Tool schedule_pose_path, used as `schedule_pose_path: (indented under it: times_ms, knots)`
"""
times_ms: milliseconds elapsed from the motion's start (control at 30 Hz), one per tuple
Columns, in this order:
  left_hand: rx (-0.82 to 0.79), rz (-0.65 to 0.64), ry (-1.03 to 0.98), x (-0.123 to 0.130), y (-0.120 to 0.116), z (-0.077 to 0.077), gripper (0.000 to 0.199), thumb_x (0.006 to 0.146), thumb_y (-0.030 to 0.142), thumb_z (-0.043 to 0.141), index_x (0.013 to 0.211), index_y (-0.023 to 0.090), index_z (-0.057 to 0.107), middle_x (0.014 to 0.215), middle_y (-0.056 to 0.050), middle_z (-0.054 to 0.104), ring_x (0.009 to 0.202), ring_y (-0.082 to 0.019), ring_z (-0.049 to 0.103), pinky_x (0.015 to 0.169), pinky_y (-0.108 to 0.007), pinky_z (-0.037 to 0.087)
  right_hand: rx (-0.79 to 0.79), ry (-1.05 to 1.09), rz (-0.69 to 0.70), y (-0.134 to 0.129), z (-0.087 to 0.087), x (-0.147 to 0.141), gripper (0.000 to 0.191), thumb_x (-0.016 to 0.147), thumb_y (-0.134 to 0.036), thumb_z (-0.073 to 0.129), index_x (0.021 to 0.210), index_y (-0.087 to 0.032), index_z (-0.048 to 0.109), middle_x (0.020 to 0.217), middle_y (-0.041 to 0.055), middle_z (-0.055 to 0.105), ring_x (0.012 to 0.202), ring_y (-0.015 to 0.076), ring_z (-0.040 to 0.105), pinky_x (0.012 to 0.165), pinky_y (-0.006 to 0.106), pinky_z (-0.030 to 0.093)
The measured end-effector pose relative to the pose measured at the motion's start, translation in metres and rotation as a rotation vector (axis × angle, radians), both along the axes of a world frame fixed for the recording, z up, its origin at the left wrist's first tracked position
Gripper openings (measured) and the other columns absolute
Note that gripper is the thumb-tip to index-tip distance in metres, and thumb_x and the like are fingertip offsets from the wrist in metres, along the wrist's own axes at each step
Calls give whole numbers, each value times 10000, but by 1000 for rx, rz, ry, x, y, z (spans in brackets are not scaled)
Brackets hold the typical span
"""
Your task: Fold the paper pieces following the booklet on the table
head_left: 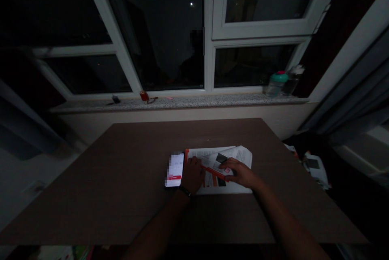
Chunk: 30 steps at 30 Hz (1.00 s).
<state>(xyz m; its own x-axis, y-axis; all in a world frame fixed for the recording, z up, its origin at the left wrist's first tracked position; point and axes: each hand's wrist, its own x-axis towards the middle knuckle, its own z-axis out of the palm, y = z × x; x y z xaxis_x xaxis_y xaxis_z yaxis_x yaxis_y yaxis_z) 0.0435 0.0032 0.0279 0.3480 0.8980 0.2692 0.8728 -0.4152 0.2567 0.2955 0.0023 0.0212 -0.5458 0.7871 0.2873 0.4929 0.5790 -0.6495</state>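
Printed paper (240, 187) is laid on the desk (121, 187), right of centre, with 2 hands placed on it. Its upper layer is folded over at a slant; 1 red strip (216, 172) is seen running obliquely along the fold, between the hands. Text, dark picture blocks and orange-red patches are printed on the visible faces.

The left hand (193, 174) is set palm down over the left part of the paper, fingers extended forward and slightly spread; nothing is seen enclosed by it. A dark wristband (185, 190) is worn on that wrist. The right hand (238, 172) is placed over the right part, half open, thumb and fingers parted and bent about the red strip's right end. Contact is made there; whether the layer is firmly pinched cannot be told.

1 phone (175, 170), screen lit, is positioned just beside the left hand, on its left side, near the paper's left edge. Part of the screen is pixelated.

Beyond the desk, a speckled sill (194, 101) is seen under the window frame (209, 61). At its right end, 1 teal-lidded bottle (276, 84) and 1 clear bottle (291, 82) are stood side by side; a small red object (144, 96) is placed towards the left. Lighting is dim.
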Motion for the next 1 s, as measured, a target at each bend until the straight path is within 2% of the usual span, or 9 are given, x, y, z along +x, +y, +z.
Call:
schedule_pose_path:
  times_ms: [367,633,800,1000]
  knots:
    - [-8,-17,3,1,-2,0,216,926,220,470,1115,168,561,1146,-88,551,1093,-258,471,947,-419,409,-5,0,-7,0,1,-1,370,774,-271,737,1136,-255,659,1034,69,653,986,220,587,885,374,476]
    - [-26,-66,40,-1,-6,1,399,897,409,569,1243,215,534,1286,-84,519,1168,-288,437,973,-439,398,-2,6,-12,1,-1,-2,374,768,-275,743,1132,-259,662,1052,67,657,1011,229,585,893,385,476]
    - [-29,-99,42,-2,-8,1,497,874,466,595,1299,224,509,1374,-81,479,1174,-319,425,994,-476,381,-8,11,-8,0,1,-2,367,772,-261,739,1130,-261,660,1055,63,656,1001,224,580,895,378,468]
    - [-20,-93,16,-3,-6,-4,439,915,431,546,1311,246,505,1402,-59,463,1215,-305,417,999,-472,387,-27,8,-25,0,1,-2,361,767,-247,744,1119,-256,664,1019,64,644,959,217,582,864,364,475]
